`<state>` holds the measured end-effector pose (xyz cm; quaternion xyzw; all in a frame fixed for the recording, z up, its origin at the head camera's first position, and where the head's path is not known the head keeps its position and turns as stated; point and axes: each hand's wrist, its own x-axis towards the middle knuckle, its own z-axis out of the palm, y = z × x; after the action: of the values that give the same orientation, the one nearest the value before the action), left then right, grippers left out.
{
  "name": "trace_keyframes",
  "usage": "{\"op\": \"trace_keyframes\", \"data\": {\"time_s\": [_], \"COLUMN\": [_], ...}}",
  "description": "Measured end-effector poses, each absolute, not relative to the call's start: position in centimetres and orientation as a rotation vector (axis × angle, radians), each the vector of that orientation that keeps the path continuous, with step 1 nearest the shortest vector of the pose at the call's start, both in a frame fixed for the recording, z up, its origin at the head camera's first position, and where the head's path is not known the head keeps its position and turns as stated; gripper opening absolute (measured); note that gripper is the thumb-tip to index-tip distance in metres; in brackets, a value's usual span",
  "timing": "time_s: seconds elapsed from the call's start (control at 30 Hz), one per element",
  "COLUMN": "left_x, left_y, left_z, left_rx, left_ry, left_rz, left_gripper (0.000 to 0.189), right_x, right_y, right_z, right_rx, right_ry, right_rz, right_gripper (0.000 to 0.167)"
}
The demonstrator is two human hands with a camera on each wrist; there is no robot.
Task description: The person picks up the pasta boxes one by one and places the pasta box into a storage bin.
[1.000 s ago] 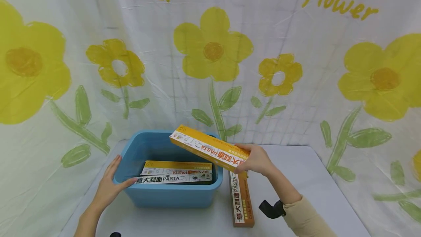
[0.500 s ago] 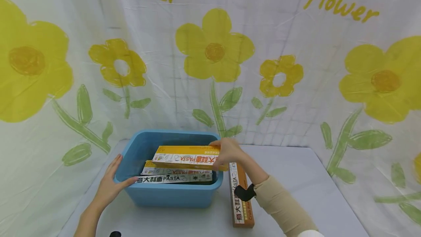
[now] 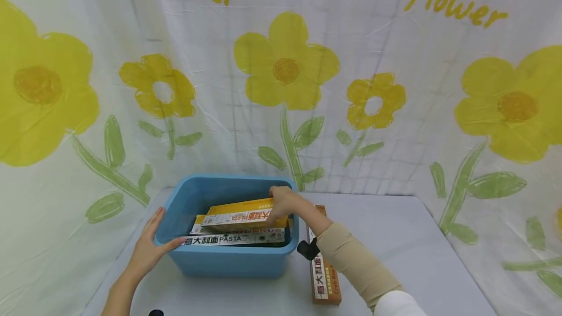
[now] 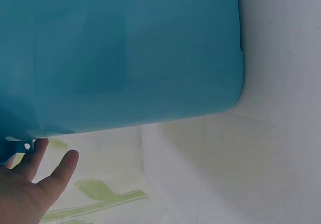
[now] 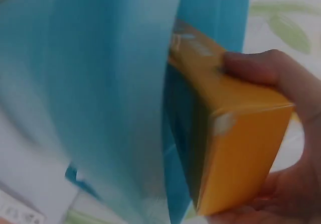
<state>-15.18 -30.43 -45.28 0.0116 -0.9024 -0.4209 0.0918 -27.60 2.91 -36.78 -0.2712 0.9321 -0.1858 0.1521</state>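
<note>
Right grip (image 3: 283, 204) clasps yellow box (image 3: 239, 217); forearm (image 3: 351, 260) partly hides brown box (image 3: 327, 284). Left grip (image 3: 148, 244), fingers extended, touches near left corner of blue bin (image 3: 228, 261).

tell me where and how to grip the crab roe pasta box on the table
Probably across the narrow width of the crab roe pasta box, on its near half, from above: it's long and slim, and the right arm hides much of its far half.

A box (image 3: 326, 281) lies right of the tub (image 3: 232, 263).
</note>
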Motion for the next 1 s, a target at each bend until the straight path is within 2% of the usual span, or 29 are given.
{"op": "trace_keyframes", "data": {"time_s": [0.07,0.17,0.2,0.37,0.53,0.57,0.73,1.0], "left_x": [-15.3,-15.3,-15.3,-15.2,-15.2,-15.2,-15.2,-15.2], "left_y": [-30.4,-30.5,-30.5,-30.7,-30.6,-30.5,-30.3,-30.3], "left_z": [-45.4,-45.4,-45.4,-45.4,-45.5,-45.6,-45.5,-45.2], "left_rx": [0.028,0.027,0.027,0.031,0.034,0.038,0.052,0.04], "left_ry": [-2.678,-2.679,-2.68,-2.686,-2.682,-2.683,-2.686,-2.675], "left_rz": [-1.248,-1.249,-1.251,-1.256,-1.266,-1.263,-1.252,-1.261], "left_gripper": [0.104,0.103,0.103,0.103,0.103,0.103,0.104,0.103], "right_x": [-27.5,-27.4,-27.4,-27.5,-27.6,-27.6,-27.7,-28.2], "right_y": [2.7,2.6,2.5,2.1,1.5,1.3,1.0,1.4], "right_z": [-36.7,-36.7,-36.8,-37.1,-37.2,-37.1,-37.0,-36.7], "right_rx": [-0.765,-0.782,-0.789,-0.816,-0.832,-0.825,-0.809,-0.754], "right_ry": [2.728,2.83,2.857,2.924,2.892,2.875,2.796,2.786], "right_rz": [-0.48,-0.377,-0.34,-0.291,-0.405,-0.419,-0.468,-0.642], "right_gripper": [0.067,0.044,0.042,0.056,0.04,0.042,0.072,0.071]}}
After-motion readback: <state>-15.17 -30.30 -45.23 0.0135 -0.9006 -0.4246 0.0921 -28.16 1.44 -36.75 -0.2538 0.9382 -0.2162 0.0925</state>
